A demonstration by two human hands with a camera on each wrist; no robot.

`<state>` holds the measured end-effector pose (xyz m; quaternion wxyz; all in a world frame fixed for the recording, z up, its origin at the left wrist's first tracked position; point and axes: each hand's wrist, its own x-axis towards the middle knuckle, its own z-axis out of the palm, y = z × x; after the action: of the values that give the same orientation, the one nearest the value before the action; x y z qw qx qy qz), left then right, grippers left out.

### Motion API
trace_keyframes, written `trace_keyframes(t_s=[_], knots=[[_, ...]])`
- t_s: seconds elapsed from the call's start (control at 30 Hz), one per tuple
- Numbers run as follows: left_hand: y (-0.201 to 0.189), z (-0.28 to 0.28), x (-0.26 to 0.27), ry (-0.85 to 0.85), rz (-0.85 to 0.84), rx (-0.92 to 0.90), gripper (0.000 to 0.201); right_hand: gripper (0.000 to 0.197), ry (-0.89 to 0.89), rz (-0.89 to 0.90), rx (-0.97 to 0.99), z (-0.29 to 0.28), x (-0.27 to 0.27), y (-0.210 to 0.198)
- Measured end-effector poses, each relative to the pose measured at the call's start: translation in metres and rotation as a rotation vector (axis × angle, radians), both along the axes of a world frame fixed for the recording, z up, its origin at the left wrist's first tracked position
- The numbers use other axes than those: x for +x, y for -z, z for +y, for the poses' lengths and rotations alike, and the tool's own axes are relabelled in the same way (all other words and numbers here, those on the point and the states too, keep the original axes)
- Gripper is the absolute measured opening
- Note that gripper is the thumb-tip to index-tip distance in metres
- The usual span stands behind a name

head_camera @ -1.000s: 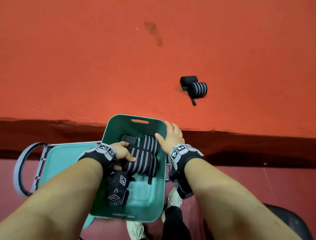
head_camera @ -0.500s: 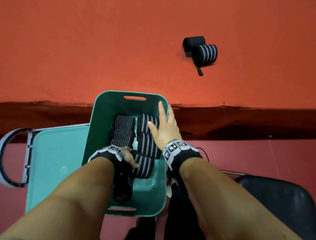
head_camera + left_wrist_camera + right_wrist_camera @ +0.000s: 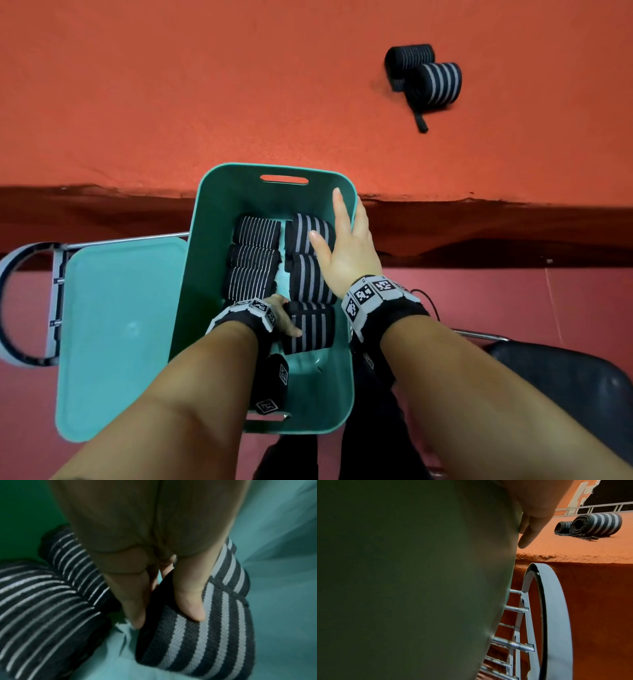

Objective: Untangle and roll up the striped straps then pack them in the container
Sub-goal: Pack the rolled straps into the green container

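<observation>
The left hand [image 3: 282,317] is down inside the teal container [image 3: 346,390], its grip closed on a rolled strap with broad grey stripes [image 3: 308,327]: in the left wrist view the thumb [image 3: 192,601] presses onto the roll's striped outer face while the fingers [image 3: 133,604] run down its dark flat end, so the roll is pinched between them just above the container floor. The right hand [image 3: 346,253] has no hold on anything; its fingers are straight and slightly spread, the palm lying along the container's right wall and over the two broad-striped rolls [image 3: 310,260] lined up there, though whether it presses them or only hovers cannot be told. The right wrist view shows mostly the container's outer wall, with one straight fingertip [image 3: 527,539] above it. The held roll sits at the near end of that right-hand row. A left-hand row of three rolls with thin pale stripes [image 3: 255,257] lies against the other wall, a narrow strip of teal floor showing between the two rows. The near part of the container floor is bare. The container's lid [image 3: 116,335] lies flat just to the left of it. Well apart, out on the orange-covered table [image 3: 171,102], two more rolled straps [image 3: 424,77] rest touching each other, one thin-striped and one broad-striped, with a short dark tail [image 3: 420,123] trailing from them.
</observation>
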<state>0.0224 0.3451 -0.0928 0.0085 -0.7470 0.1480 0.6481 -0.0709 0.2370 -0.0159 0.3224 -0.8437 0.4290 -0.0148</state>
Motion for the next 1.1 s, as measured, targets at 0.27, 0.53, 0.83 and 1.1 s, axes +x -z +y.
trace_keyframes(t_s=[0.27,0.53,0.83,1.1], knots=[[-0.007,0.002,0.008,-0.262,0.006,-0.103,0.051,0.068,-0.005,0.022,-0.015,0.0,-0.004,0.001],[-0.052,0.005,0.025,-0.68,0.12,-0.214,0.055,0.067,-0.036,0.061,-0.001,-0.003,-0.009,-0.004],[-0.135,-0.021,0.042,-0.689,0.11,-0.448,0.057,0.067,-0.067,0.119,0.092,-0.022,-0.013,-0.034],[-0.204,-0.091,0.049,-0.598,0.022,-0.711,0.016,0.065,0.233,-0.079,0.149,-0.101,-0.012,-0.09]])
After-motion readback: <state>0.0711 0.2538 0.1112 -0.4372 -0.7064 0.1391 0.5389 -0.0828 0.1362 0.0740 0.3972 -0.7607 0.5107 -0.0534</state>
